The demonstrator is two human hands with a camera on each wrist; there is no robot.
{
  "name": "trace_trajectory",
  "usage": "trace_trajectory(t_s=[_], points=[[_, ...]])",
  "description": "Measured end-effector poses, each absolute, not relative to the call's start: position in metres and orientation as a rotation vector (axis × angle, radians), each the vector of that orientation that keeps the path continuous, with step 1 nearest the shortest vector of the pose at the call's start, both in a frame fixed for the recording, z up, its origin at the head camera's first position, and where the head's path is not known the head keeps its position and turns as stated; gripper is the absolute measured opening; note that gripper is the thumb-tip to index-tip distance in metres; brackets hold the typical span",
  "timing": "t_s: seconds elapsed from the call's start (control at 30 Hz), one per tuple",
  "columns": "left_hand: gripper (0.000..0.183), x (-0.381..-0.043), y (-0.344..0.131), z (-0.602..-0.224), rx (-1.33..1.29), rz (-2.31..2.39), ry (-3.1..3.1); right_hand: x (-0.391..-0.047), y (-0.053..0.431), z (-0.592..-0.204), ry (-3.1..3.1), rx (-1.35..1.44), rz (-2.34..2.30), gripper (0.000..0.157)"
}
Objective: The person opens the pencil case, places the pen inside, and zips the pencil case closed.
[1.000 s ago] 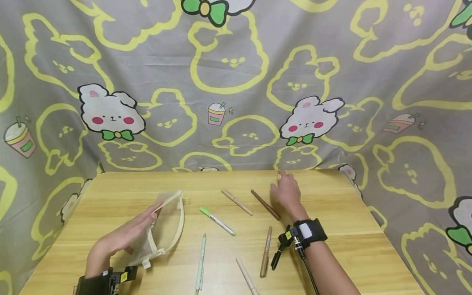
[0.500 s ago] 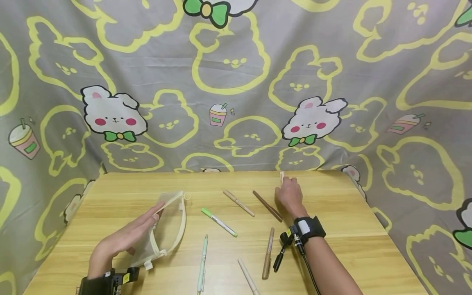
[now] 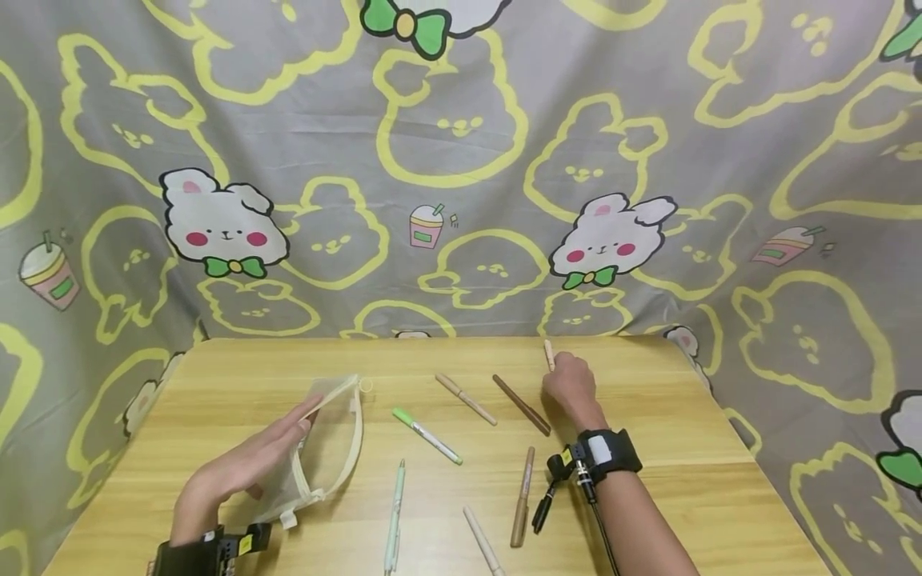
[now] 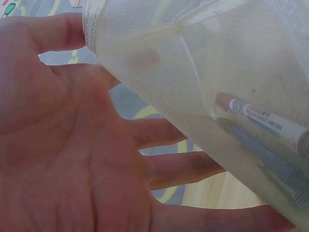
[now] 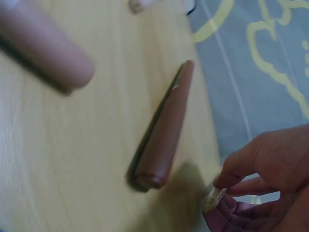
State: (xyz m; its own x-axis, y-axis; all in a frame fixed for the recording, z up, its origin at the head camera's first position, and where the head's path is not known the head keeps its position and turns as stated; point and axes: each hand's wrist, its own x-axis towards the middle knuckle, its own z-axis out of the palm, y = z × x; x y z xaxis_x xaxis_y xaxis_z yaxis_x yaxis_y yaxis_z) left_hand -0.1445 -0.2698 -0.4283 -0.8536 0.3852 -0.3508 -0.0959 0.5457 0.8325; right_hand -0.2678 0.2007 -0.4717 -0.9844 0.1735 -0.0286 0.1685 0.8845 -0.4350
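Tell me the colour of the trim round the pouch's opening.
The trim is pale cream-yellow; the head view shows it best.

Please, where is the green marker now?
In the head view, the green marker lies left of centre on the table, right of the pouch and below-left of the light brown pen.

Your head view: bright, even light. Right wrist: dimmer; soft shadow between the reddish-brown pen (image 5: 165, 133) and your right hand (image 5: 270, 176); pinkish-brown pen (image 5: 46, 43), left of the reddish-brown pen, blurred. Left wrist: mesh pouch (image 4: 145, 82) hazy.
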Motion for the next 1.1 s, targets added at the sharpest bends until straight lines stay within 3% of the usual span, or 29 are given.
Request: trace_trajectory(t_s=[0.17,0.23,1.1], points=[[0.06,-0.142,-0.273,-0.431,0.247,1.252,2.303,-0.262,0.194,-0.462,-3.01,-0.288,0.883,0.044],[0.062,-0.141,-0.273,-0.431,0.245,1.253,2.304,-0.258,0.193,-0.457,-2.989,-0.287,0.945,0.05],[0.06,-0.146,-0.271,-0.429,0.247,1.281,2.269,-0.189,0.146,-0.416,-2.822,-0.039,1.275,0.04]])
